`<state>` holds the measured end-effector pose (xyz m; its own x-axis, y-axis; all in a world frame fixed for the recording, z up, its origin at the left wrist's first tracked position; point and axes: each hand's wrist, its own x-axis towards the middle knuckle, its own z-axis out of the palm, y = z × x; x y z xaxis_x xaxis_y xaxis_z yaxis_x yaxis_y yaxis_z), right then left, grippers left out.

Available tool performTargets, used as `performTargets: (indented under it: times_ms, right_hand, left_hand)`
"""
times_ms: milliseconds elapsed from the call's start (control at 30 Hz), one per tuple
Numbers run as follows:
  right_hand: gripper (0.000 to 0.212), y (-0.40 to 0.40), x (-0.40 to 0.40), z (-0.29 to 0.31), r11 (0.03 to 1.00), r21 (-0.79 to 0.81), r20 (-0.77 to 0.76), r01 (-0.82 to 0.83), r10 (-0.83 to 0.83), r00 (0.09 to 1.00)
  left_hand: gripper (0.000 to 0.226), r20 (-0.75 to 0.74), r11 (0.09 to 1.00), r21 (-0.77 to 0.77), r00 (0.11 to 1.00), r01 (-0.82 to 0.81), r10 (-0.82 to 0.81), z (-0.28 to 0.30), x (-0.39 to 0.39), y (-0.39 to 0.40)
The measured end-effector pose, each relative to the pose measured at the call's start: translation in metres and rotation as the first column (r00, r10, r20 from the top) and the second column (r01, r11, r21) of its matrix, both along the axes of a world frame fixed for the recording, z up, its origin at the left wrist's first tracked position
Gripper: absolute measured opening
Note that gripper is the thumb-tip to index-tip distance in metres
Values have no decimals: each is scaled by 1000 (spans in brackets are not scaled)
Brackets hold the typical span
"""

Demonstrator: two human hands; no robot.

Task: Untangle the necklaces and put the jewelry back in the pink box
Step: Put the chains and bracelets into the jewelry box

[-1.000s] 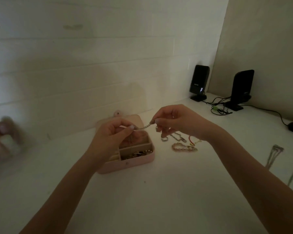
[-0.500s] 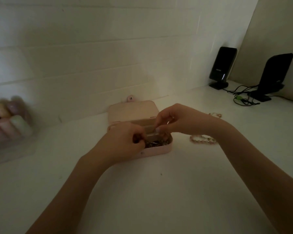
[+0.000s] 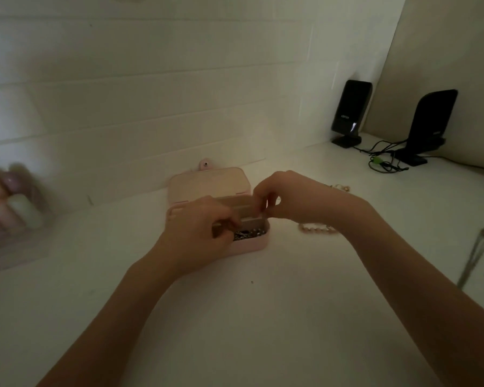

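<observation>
Fingers of our left hand (image 3: 199, 233) curl down into the near side of the pink box (image 3: 252, 245), and they seem to pinch something small there, though the dim light keeps us from telling what. Our right hand (image 3: 294, 199) hangs over the box's far right corner with thumb and fingertips drawn together as if nipping a fine link; whatever it holds is hidden, so we cannot say for sure that it grips anything.

Below the hands, the box sits open on the white counter (image 3: 263, 317), its lid (image 3: 207, 182) laid back toward the wall. A small heap of silvery beads or chain (image 3: 249, 233) lies in the front compartment, beside a raised divider.

Just right of the box, partly under our right wrist, a pale beaded bracelet (image 3: 317, 229) rests on the counter, and another small piece (image 3: 340, 187) shows beyond the wrist. Farther right, near the edge of view, a thin silvery chain (image 3: 478, 252) lies stretched out.

We judge all of this jewelry to be very light, limp and slippery, apt to pour through the fingers and knot again. Chains are best taken at the clasp or an end and lowered in slowly; the bracelet can be pinched across its beads. Links are delicate, so no tugging.

Two black speakers (image 3: 351, 110) stand in the far corner, and blurred pastel bottles (image 3: 9, 202) at left.
</observation>
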<state>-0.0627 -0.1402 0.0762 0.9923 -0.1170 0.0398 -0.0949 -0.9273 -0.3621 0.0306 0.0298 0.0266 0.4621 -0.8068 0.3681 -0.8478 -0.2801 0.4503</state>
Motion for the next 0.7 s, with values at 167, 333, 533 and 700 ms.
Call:
performTargets:
  times_ms: [167,333,533,700]
  right_hand:
    - [21,-58,-63,16,976,101,65,191,-199,978]
    - [18,-137,-150,-5,812,32,43,582,-583,811]
    - [26,-183,-213,-43,584,146,73,798,-811,580]
    - [25,-191,-226,-53,537,175,38,825,-841,539]
  left_hand:
    - [19,151,984,-133,984,116,-95,-3,-18,-9]
    - [30,150,944,-96,942,315,-299,-13,-59,-42]
    - [39,88,835,114,831,539,-549,-18,-134,-106]
    - [48,34,759,223,773,612,-633,-32,-172,-159]
